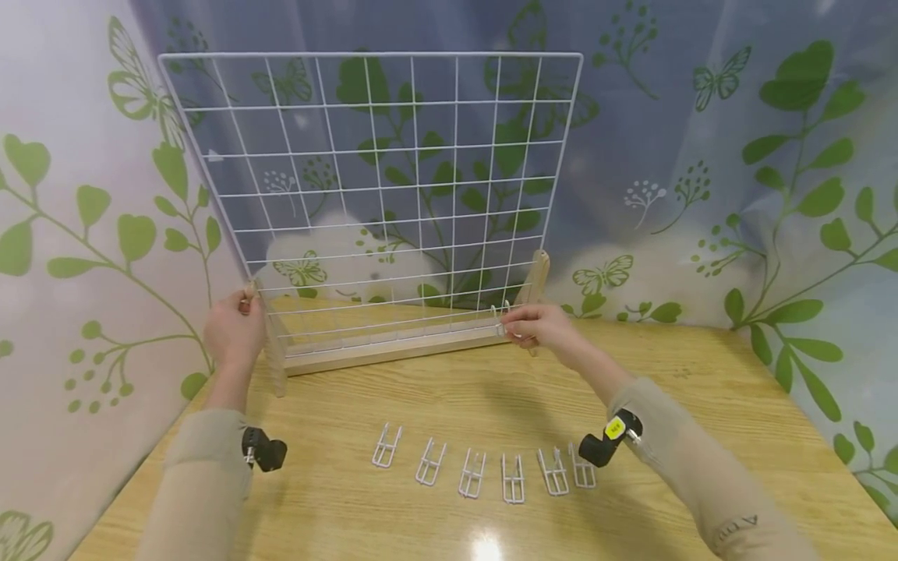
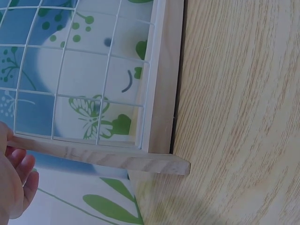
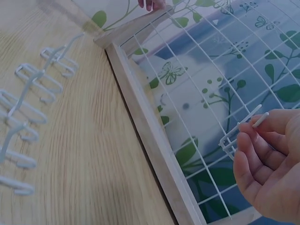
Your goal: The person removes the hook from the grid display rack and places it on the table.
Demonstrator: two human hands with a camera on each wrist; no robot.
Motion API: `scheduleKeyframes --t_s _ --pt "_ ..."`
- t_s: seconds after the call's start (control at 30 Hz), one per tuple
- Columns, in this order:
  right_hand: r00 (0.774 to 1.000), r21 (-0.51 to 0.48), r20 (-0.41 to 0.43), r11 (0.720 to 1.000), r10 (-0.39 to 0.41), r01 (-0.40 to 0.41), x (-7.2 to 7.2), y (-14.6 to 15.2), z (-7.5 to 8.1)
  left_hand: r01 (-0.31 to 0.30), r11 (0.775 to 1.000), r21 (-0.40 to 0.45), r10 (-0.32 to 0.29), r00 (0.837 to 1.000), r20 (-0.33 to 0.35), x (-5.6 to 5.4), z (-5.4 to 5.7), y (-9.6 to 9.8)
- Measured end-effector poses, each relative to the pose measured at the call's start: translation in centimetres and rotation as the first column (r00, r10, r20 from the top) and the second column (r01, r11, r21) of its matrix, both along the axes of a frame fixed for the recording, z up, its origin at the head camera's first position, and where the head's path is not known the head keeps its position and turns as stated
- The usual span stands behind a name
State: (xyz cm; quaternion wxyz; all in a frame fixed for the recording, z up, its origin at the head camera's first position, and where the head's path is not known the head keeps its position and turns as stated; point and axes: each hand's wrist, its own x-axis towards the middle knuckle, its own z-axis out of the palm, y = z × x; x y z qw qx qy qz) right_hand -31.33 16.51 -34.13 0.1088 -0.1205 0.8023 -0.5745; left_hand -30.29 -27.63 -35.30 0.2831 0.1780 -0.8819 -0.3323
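Observation:
A white wire grid panel (image 1: 456, 146) stands upright in a pale wooden stand (image 1: 393, 352) on the table. My left hand (image 1: 236, 326) pinches the top of the stand's left side piece (image 2: 117, 161); its thumb lies against the wood in the left wrist view. Between the thumb and fingertips of my right hand (image 1: 543, 331) is a white wire hook (image 3: 228, 143), held against the grid's lower right part. Two prongs of this hook poke out past the fingers in the right wrist view. The fingers cover part of it.
Several more white wire hooks (image 1: 472, 474) lie in a curved row on the wooden table (image 1: 337, 514), in front of the stand. The stand's right side piece (image 1: 536, 274) rises behind my right hand. A leaf-patterned curtain (image 1: 659, 257) hangs close behind and at both sides.

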Motion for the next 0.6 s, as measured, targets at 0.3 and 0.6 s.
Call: scheduleKeyframes --t_s 0.3,0.6 --pt "0.999 0.005 0.009 0.999 -0.032 0.032 0.8 2.8 -0.6 -0.004 1.0 -0.016 0.004 1.0 -0.013 -0.1 -0.1 0.0" --pt "0.999 -0.029 0.053 0.999 -0.015 0.016 2.4 5.4 -1.8 -0.018 1.0 -0.012 0.018 1.0 0.002 -0.3 -0.3 -0.2"
